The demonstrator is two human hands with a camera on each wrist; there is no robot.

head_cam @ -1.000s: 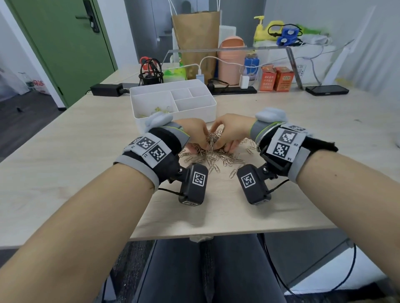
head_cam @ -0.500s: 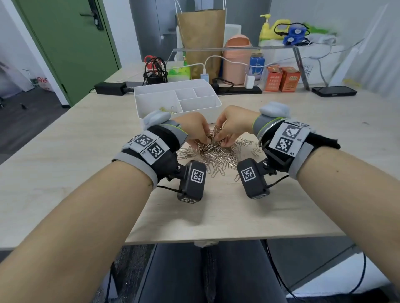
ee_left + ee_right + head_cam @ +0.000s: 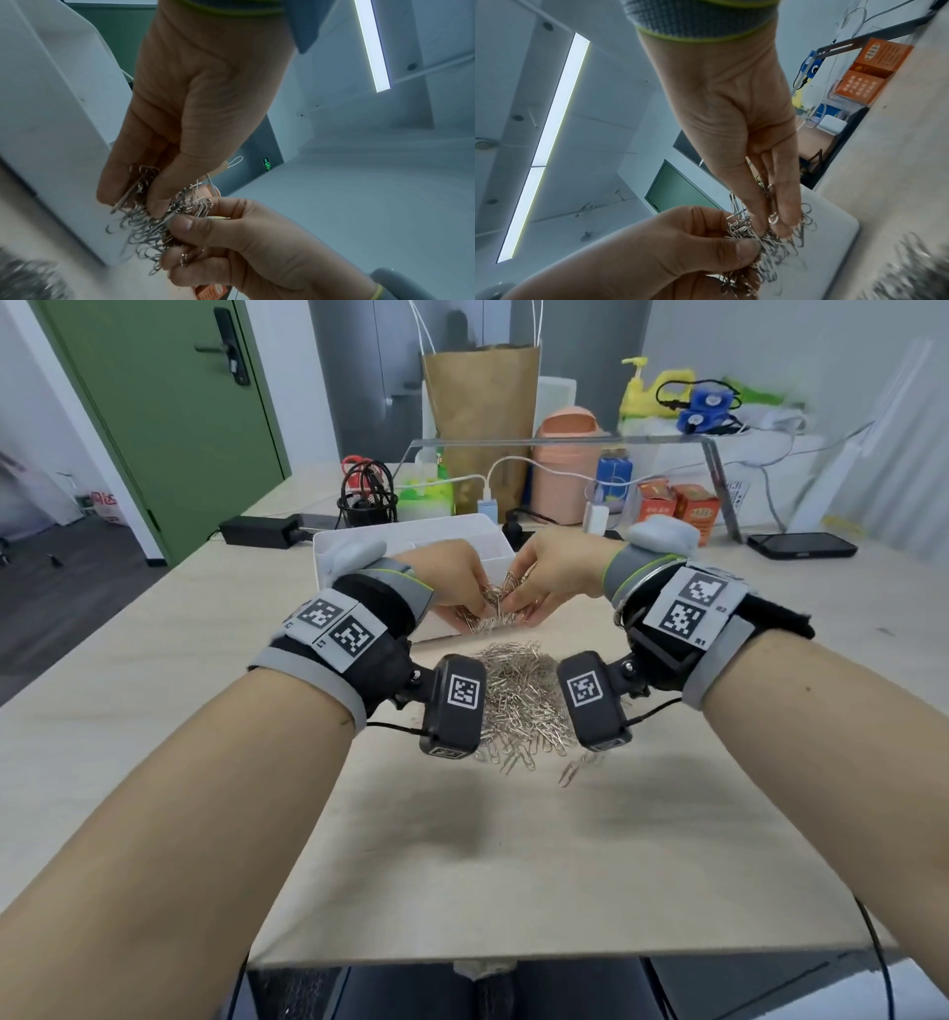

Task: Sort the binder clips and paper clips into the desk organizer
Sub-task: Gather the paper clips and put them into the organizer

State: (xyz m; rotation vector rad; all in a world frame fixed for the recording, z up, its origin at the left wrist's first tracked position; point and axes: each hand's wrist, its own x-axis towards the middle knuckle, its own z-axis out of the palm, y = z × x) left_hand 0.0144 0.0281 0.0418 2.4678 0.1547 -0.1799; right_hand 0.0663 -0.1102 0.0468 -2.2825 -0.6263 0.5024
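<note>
The fingers and thumb of the left hand (image 3: pixel 452 580) and the right hand (image 3: pixel 552 572) pinch one shared clump of silver wire paper clips (image 3: pixel 495 603), held above the pale wooden table (image 3: pixel 513 855) at the near wall of the white plastic desk organizer (image 3: pixel 328 546). A loose pile of paper clips (image 3: pixel 518 690) lies on the table between the wrists, near the organizer.

Light wooden table (image 3: pixel 513 855) as landmark. At its far edge stands a tall brown paper bag with white cord handles (image 3: pixel 480 418); just right of the bag, a salmon-pink plastic bin with a domed lid (image 3: pixel 565 464). Left of the bag, a black wire-mesh cup holding cables (image 3: pixel 367 498); farther left, a black power adapter brick (image 3: pixel 257 529). Two orange cardboard boxes (image 3: pixel 678 508) sit right of the bin. A black smartphone (image 3: pixel 801 545) lies flat at the table's far right. A green door (image 3: pixel 154 413) stands beyond its left side.
</note>
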